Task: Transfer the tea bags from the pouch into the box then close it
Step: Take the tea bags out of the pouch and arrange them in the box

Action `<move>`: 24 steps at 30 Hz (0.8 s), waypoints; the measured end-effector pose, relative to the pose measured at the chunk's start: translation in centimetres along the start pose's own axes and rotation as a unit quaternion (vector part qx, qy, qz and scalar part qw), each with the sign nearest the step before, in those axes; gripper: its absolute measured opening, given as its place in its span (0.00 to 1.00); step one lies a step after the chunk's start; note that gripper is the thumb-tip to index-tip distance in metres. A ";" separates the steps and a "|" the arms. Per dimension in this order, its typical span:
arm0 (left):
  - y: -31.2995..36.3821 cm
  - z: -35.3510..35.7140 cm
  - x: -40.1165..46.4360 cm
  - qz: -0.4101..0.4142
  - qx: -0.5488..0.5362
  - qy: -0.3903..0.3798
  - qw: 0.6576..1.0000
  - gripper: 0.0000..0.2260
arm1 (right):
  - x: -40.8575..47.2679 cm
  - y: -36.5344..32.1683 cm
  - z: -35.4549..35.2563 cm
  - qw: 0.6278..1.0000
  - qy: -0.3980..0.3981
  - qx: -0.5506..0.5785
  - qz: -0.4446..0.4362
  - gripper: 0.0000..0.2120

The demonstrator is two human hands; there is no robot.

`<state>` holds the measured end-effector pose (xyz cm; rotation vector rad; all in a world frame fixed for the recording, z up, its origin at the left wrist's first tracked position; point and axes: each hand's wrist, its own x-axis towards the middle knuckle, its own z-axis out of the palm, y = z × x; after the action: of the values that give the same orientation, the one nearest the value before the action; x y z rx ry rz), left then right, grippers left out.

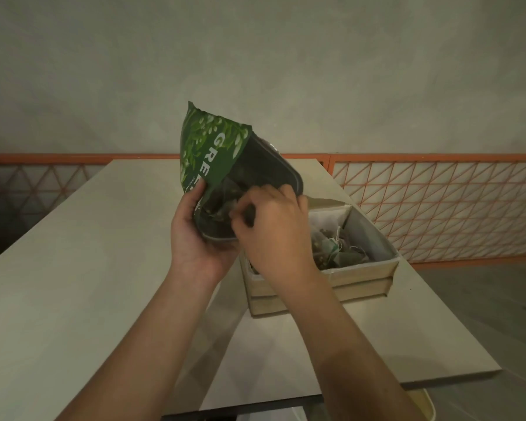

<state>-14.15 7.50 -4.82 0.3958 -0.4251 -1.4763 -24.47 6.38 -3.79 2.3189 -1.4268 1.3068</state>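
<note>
A pale table point(73, 268) filled most of the view, with an orange lattice railing point(438, 208) running behind its far edge. On the table, toward its right side, sat the open cardboard box point(362, 273), its flap standing up at the back. Just left of the box and raised above its near-left corner was the green pouch point(213, 153), tilted with its sealed end up and its open mouth facing the person.

The left hand point(192, 235) gripped the pouch from the side away from the box, thumb lying on the printed front and fingers wrapped underneath the mouth. The right hand point(274, 226) was over the box's left edge, at the pouch's mouth, its fingertips drawn together in a pinch on something just inside; what they held was too dark to tell for sure, though it looked like a tea bag.

Inside the box, a heap of tea bags point(337, 250) lay with their strings tangled, filling its floor toward the right wall.
</note>
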 end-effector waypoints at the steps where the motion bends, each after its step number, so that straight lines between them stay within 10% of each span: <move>1: 0.1 0.1 0.1 0.006 0.005 0.004 1.000 0.18 | 0.1 0.2 -0.3 0.998 -0.001 0.057 0.009 0.03; 6: -0.1 0.5 0.2 0.006 0.000 -0.002 1.000 0.23 | 0.7 1.0 -3.1 0.938 0.016 0.331 0.101 0.06; 15: -0.5 0.0 0.8 -0.016 -0.016 -0.036 0.999 0.25 | 1.8 3.3 -6.5 0.846 0.092 0.501 0.154 0.06; 24: -0.5 -0.7 1.2 -0.023 -0.014 -0.034 0.999 0.24 | 1.0 4.0 -6.6 0.868 0.173 0.452 0.112 0.08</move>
<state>-14.16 6.25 -5.67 0.3360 -0.4509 -1.5421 -31.36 6.86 -0.25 2.1479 -1.1000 2.7623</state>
